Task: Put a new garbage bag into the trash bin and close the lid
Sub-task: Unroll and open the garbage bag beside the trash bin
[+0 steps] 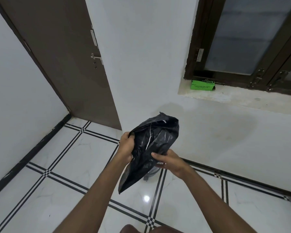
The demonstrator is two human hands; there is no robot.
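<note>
From the head camera, we hold a black garbage bag [151, 148] in mid-air, our left hand [126, 148] gripping its left edge, our right hand [168, 161] pinching its lower right side. Its long axis slants from upper right to lower left. The trash bin [150, 173] sits mostly hidden on the floor directly beneath the bag.

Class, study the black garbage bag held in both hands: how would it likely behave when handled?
The garbage bag is probably floppy: it crumples and droops below the left hand and right hand. Likely light, since thin film hangs loosely. Its glossy surface suggests slipperiness.
</note>
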